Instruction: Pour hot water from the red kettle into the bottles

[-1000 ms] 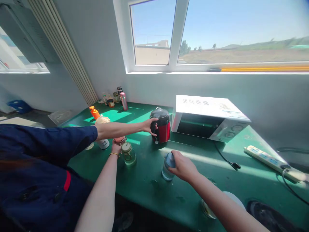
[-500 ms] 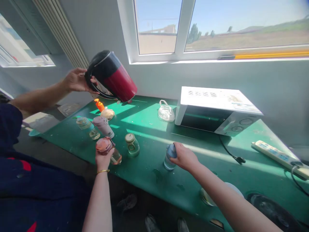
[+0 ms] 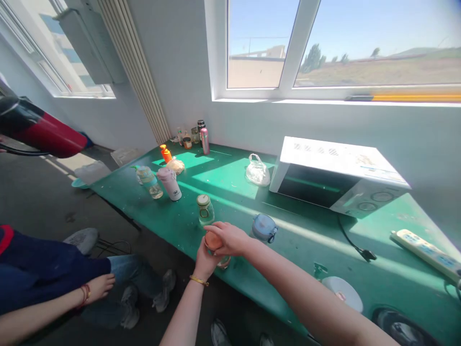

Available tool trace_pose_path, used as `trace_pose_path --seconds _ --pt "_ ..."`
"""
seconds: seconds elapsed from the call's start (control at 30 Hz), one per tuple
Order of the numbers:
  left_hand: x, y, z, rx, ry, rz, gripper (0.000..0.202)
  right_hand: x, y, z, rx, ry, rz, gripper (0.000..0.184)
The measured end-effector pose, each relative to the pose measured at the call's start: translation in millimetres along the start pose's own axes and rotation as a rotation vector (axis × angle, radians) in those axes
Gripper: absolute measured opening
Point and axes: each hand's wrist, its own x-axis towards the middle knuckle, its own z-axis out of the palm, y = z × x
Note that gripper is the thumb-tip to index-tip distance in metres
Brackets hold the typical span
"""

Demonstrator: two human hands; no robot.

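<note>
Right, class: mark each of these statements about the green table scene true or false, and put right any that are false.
1. Both hands are on the pink-lidded bottle. True: the left hand grips it from below and the right hand covers its lid.
2. The blue-lidded bottle is in the right hand. False: it stands alone on the table.
3. The microwave is white. True.
4. The plastic bag sits on top of the microwave. False: it lies on the table beside it.
5. The red kettle stands on the table. False: it is held up in the air at the far left.

A small dark logo marks the white bottle (image 3: 173,187), too small to read.
</note>
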Motion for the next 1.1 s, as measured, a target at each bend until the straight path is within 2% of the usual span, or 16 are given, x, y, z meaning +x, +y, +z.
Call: trace_pose_path --seconds 0.1,0.23,0.3,0.37,0.43,0.5,0.57,0.67,0.73,0.83,0.87,0.93,1.0,1.1 --pt "-3 -9 10.3 -0.002 -0.014 0.018 0.069 -1 6 5 -0.04 0.014 0.037 0.079" --pt "-6 -16 7.8 0.04 -0.02 0.023 0.069 -7 3 6 -0.033 0.047 0.095 0.072" --pt "-6 -18 4.8 0.059 -0.055 0.03 0.07 -11 5 8 0.019 0.055 0.099 0.079" --pt "-8 -17 3.4 0.06 -0.123 0.05 0.072 -18 10 14 0.267 0.09 0.12 0.1" --pt "-11 -15 3.8 0.048 -0.193 0.065 0.074 -27 19 24 0.689 0.163 0.233 0.113" --pt "-14 -10 4.1 0.035 -0.237 0.071 0.073 -37 27 36 1.012 0.213 0.412 0.099" --pt "-16 -7 1.1 0.035 -0.277 0.08 0.072 -44 34 48 1.113 0.197 0.571 0.074" --pt "-7 -5 -15.0 0.037 -0.352 0.054 0.068 -44 41 59 1.105 0.157 0.711 0.056" --pt "12 -7 -31.9 0.059 -0.311 -0.015 0.062 -41 43 61 1.063 0.16 0.763 0.045" --pt "61 -10 -52.9 0.174 -0.033 -0.103 0.049 -38 42 57 0.932 0.178 0.796 0.039" --pt "79 -11 -56.0 0.213 0.042 -0.108 0.05 -39 40 55 0.866 0.193 0.791 0.038" --pt "113 -12 -55.3 0.268 0.111 -0.086 0.061 -41 34 47 0.708 0.244 0.758 0.039" --pt "136 -14 -47.3 0.295 0.111 -0.04 0.07 -40 24 34 0.541 0.304 0.685 0.042" --pt "152 -24 -31.6 0.296 0.085 0.023 0.073 -22 9 5 0.328 0.332 0.504 0.047"
